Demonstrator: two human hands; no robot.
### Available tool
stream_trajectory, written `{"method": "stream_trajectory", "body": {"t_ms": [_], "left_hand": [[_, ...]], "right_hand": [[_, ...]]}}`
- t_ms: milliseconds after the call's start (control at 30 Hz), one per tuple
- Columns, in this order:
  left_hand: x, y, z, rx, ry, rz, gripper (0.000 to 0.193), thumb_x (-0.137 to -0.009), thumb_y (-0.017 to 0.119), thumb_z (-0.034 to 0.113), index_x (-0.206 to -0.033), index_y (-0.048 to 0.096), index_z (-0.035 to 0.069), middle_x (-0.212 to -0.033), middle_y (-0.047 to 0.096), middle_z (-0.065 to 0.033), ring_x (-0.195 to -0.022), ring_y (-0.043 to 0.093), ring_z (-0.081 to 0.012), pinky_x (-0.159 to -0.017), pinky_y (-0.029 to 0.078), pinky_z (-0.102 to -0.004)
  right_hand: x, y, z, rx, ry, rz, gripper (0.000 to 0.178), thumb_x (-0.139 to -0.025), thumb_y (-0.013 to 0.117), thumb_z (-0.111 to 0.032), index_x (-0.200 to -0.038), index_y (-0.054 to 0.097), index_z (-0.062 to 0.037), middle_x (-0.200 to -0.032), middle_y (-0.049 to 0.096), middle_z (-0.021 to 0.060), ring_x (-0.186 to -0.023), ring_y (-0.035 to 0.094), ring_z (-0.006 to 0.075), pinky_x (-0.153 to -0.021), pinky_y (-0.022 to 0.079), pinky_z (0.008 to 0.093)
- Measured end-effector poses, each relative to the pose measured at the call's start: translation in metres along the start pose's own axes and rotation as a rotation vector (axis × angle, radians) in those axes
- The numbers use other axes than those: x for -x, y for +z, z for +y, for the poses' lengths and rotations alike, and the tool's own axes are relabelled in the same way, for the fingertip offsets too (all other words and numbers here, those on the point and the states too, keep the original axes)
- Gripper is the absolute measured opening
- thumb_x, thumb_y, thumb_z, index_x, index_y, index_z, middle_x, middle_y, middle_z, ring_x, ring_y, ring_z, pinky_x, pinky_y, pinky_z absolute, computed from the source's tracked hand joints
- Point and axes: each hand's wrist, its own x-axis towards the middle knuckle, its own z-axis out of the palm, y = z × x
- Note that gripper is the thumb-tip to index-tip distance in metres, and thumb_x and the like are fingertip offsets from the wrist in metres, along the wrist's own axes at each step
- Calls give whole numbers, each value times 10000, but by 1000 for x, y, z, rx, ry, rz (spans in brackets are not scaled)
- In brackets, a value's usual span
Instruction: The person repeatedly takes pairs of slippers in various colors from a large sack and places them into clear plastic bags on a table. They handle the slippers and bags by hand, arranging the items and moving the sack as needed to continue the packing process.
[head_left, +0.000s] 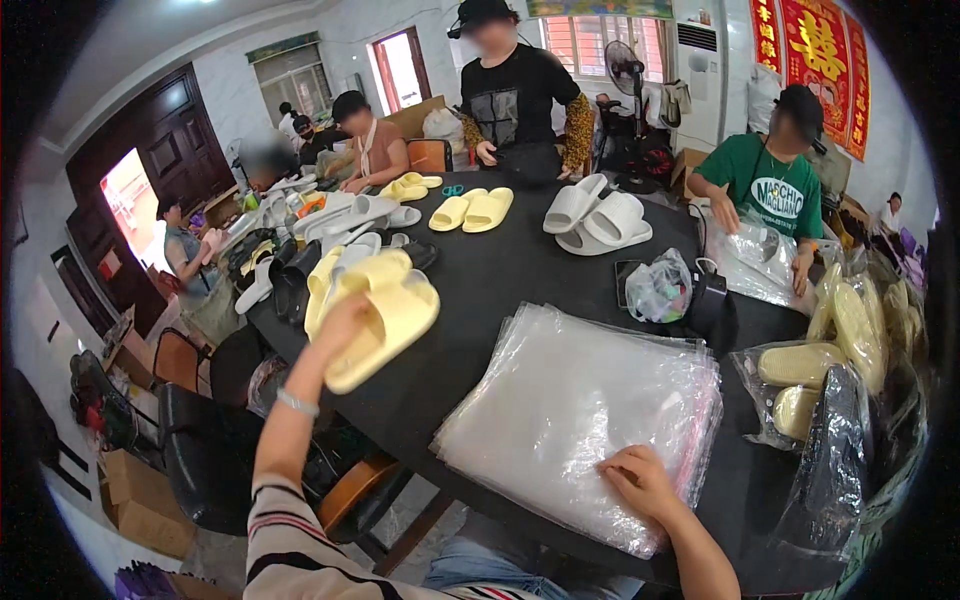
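A pale yellow slide sandal [395, 325] hangs tilted over the table's left side, with my left hand [345, 328] closed round its edge. A second yellow slide seems to be gripped along with it, but the overlap hides how they meet. My right hand [640, 482] rests on a thick stack of clear plastic bags [560, 400] in front of me. Its fingers are bent together against the topmost bag, near the stack's right side. Behind my left hand, more yellow slides [322, 285] stand next to black slides [292, 275].
On the black table [480, 285] stand yellow slides [475, 210], grey slides [605, 217] and a clear bag of small items [658, 285]. Bagged slides [845, 340] crowd the right edge. A co-worker in green [770, 190] handles plastic bags; another stands opposite. Chairs [210, 455] are at left.
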Motion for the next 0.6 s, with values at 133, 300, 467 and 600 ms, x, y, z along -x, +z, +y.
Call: {"method": "stream_trajectory", "body": {"t_ms": [133, 300, 467, 600], "left_hand": [[-86, -40, -24, -509, 15, 403, 248, -748, 561, 78, -917, 737, 123, -1033, 671, -138, -942, 623, -330, -807, 489, -425], [-94, -21, -92, -209, -345, 350, 303, -867, 564, 268, -1101, 690, 123, -1178, 628, -145, -1038, 605, -334, -890, 480, -408], [-58, 24, -71, -419, -227, 303, 567, -809, 639, 452, -1262, 592, 113, -1399, 443, -193, -1291, 414, -373, -1053, 318, -520], [-32, 33, -24, -603, -95, 420, 693, -759, 677, 473, -1344, 512, 140, -1465, 346, -193, -1374, 265, -397, -1087, 169, -632]], "right_hand": [[6, -4, 1, -5, 57, 8, 134, -842, 659, -130, -960, 717, -109, -922, 661, 86, -897, 594, 275, -817, 469, 374], [3, -3, 1, 13, 22, 9, 138, -843, 660, -125, -967, 718, -109, -910, 660, 89, -885, 595, 268, -808, 473, 364], [4, -3, -2, 10, 71, -7, 137, -844, 657, -117, -966, 720, -109, -909, 654, 89, -887, 587, 263, -803, 472, 359], [0, -2, -4, 16, 55, 21, 128, -836, 665, -113, -950, 723, -107, -903, 651, 87, -863, 589, 267, -789, 475, 360]]}}
